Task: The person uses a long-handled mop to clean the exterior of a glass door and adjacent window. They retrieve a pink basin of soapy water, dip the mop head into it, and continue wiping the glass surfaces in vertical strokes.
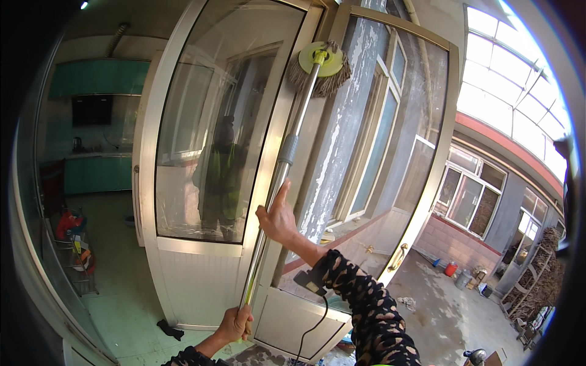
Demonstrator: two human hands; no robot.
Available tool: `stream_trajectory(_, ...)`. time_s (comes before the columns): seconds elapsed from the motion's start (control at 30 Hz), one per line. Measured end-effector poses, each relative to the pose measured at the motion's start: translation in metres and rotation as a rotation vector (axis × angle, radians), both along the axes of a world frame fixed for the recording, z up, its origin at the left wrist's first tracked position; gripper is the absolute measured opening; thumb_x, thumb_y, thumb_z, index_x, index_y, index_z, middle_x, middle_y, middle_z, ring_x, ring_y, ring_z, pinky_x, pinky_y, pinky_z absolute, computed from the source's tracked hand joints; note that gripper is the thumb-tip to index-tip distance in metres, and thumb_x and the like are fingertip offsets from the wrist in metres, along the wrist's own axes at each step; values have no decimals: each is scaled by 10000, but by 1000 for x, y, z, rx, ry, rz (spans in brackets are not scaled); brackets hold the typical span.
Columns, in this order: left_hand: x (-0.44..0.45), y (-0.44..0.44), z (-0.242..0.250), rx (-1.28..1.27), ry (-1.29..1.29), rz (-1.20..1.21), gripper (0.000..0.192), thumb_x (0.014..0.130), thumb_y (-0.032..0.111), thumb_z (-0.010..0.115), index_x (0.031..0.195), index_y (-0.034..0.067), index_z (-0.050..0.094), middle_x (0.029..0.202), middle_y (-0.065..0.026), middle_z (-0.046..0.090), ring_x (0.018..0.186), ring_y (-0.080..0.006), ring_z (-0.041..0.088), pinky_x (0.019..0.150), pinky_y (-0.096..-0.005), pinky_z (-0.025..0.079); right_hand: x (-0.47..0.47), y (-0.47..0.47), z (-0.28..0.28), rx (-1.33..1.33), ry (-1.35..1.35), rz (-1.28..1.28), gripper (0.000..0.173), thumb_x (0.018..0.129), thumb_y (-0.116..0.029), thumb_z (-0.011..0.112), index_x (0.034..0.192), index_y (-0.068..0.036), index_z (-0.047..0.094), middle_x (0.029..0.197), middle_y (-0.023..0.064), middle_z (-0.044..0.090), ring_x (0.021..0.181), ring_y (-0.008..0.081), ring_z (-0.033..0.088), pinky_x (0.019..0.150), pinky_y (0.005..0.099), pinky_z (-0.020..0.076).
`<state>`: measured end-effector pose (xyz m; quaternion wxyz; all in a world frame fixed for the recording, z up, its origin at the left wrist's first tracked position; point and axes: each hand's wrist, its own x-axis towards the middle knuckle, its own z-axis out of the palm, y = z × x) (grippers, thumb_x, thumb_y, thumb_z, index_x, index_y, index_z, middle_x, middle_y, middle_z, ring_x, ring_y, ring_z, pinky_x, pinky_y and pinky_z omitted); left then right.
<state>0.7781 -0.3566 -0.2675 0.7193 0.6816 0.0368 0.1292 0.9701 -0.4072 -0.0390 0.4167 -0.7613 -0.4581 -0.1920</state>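
A spin mop with a lime-green disc and grey-brown strands is raised, its mop head (pixel 333 64) up against the metal door frame between two glass door panels. Its telescopic metal handle (pixel 261 249) slants down towards me. Near the lower end of the handle, my left hand (pixel 234 321) is wrapped around it. My right hand (pixel 277 218) holds the pole higher up, below the grey grip collar (pixel 288 149), with one finger pointing along it. To the left of the pole stands a glazed door panel (pixel 215 137) that reflects a figure.
An outward-standing glass door (pixel 451 114) with a brass-coloured handle (pixel 397 257) is on the right. A black cable (pixel 316 327) hangs by my right sleeve. A dark cloth (pixel 170 330) lies on the green floor. Beyond the doors, a red bucket (pixel 451 269) stands in the yard.
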Motion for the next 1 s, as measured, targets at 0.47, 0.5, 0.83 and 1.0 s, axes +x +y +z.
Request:
stream_trajectory(0.47, 73, -17, 193, -58, -224, -50, 580, 934, 583, 419, 771, 29, 460, 463, -77, 414, 314, -167, 384, 332, -328, 382, 40, -4, 209, 188, -49, -4, 927, 798, -227, 573, 1385, 142, -41, 852, 294, 641, 763, 396, 664, 732, 412, 524)
stream_trajectory(0.5, 72, -20, 196, -59, -216, -53, 574, 939, 576, 412, 772, 29, 458, 462, -78, 414, 314, -168, 386, 330, -329, 380, 40, -7, 212, 218, -53, 15, 843, 799, -182, 572, 1354, 123, 16, 869, 277, 621, 681, 357, 658, 654, 395, 528)
stream_trajectory(0.83, 85, -50, 222, -66, -228, -120, 578, 929, 579, 435, 777, 22, 466, 491, -76, 453, 329, -146, 418, 328, -294, 379, 34, -54, 235, 304, -112, 32, 924, 799, -164, 597, 1406, 98, -49, 832, 205, 648, 608, 248, 669, 649, 344, 535)
stream_trajectory(1.0, 112, -81, 248, -99, -203, -196, 619, 906, 630, 424, 790, 23, 452, 479, -79, 423, 324, -161, 418, 323, -322, 383, 47, -79, 238, 425, 124, 191, 882, 819, -104, 618, 1452, -108, 4, 903, 186, 569, 537, 189, 579, 487, 338, 522)
